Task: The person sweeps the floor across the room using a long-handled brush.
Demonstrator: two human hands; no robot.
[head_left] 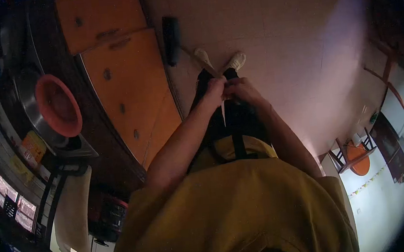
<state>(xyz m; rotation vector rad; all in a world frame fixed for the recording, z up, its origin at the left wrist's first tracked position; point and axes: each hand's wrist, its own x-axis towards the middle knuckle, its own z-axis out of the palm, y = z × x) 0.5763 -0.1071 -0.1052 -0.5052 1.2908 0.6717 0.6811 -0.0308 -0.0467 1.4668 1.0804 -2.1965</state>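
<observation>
We see the pale floor (295, 36) reaching widely ahead, with orange cabinets (126, 84) along its left side; on how much is done and how much is left, we find no telling sign and cannot judge. We have a long-handled tool in front of us, its handle (193, 57) slanting from our hands to a dark, blocky head (171, 41) just beside the cabinets; the handle looks thin and brownish, the head blurred; our left hand (214, 89) grips the handle, and our right hand (244, 91) is clenched around it alongside.
</observation>
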